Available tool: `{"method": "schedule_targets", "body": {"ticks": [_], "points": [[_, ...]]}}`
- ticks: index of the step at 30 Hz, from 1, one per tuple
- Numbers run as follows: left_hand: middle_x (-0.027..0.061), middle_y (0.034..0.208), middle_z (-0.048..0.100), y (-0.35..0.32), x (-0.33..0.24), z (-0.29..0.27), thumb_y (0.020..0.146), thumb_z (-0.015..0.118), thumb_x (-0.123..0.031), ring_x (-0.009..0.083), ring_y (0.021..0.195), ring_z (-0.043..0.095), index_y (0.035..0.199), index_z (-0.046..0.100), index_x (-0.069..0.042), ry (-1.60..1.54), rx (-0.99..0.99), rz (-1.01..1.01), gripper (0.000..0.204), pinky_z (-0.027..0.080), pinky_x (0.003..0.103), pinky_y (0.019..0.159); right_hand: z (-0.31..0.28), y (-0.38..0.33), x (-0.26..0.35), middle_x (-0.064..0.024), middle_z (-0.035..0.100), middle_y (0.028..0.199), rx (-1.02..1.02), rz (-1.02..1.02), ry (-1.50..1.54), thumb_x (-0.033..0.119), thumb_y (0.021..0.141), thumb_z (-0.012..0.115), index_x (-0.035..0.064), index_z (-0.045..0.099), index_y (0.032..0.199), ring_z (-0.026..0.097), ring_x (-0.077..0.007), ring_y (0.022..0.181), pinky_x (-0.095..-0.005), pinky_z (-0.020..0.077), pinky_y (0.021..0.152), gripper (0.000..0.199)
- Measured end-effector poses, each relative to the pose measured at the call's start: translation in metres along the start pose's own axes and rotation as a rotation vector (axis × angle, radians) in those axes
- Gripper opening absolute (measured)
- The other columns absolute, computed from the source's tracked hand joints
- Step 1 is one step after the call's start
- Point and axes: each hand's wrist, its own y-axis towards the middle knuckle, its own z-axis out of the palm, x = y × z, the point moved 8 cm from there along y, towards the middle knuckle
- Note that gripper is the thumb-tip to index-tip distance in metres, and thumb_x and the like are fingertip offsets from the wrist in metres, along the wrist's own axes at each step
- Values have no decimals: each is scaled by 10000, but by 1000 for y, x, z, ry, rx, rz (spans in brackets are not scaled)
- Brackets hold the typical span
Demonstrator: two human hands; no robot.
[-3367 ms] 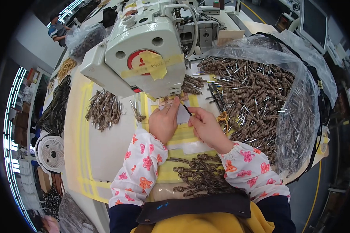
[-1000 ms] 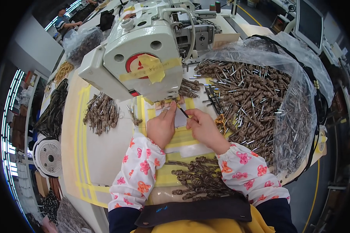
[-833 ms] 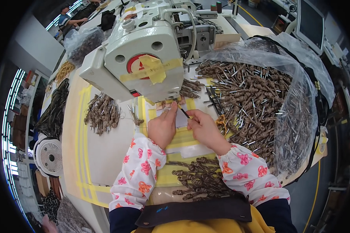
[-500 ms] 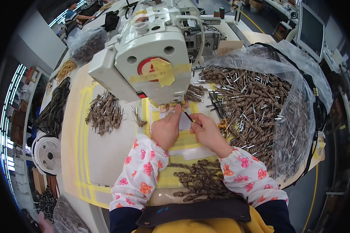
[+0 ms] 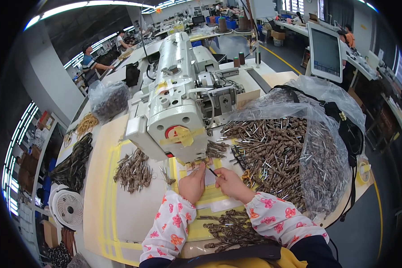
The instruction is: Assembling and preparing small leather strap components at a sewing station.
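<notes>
Fingers of both hands pinch a short brown cord piece (image 5: 204,164), thin and dark-tipped, under the sewing machine (image 5: 178,120).

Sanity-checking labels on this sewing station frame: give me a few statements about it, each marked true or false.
1. Both hands sit at the needle area under the sewing machine. True: left hand and right hand meet there.
2. The open clear plastic bag of brown cords lies on the person's left. False: it is on the right.
3. A small white fan sits at the table's left edge. True.
4. The pile of cords left of the machine is bagged. False: it lies loose on the table.
5. The right hand is empty. False: it pinches a thin dark tool.
</notes>
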Motion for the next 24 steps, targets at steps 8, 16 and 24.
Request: {"method": "schedule_targets", "body": {"ticks": [8, 16, 24], "points": [[146, 838, 642, 4, -9, -5, 831, 549, -119, 318, 642, 614, 1169, 541, -51, 58, 40, -37, 345, 487, 395, 546, -3, -2, 9, -104, 613, 709, 27, 38, -19, 85, 874, 480, -58, 519, 1109, 571, -179, 600, -306, 451, 541, 277], [155, 856, 650, -1, -8, 9, 835, 539, -145, 303, 643, 628, 1168, 540, -55, 81, 94, -15, 345, 493, 404, 538, -2, -16, 10, -71, 597, 690, 31, 94, -19, 114, 884, 479, -34, 523, 1126, 529, -132, 537, -297, 413, 452, 287], [122, 769, 648, 15, -48, 2, 783, 556, -136, 291, 602, 610, 1040, 591, -46, 127, -6, 107, 275, 467, 411, 587, -52, -52, 28, -134, 609, 725, -117, -264, -304, 145, 882, 507, -8, 545, 999, 575, -250, 588, -323, 454, 561, 196]]}}
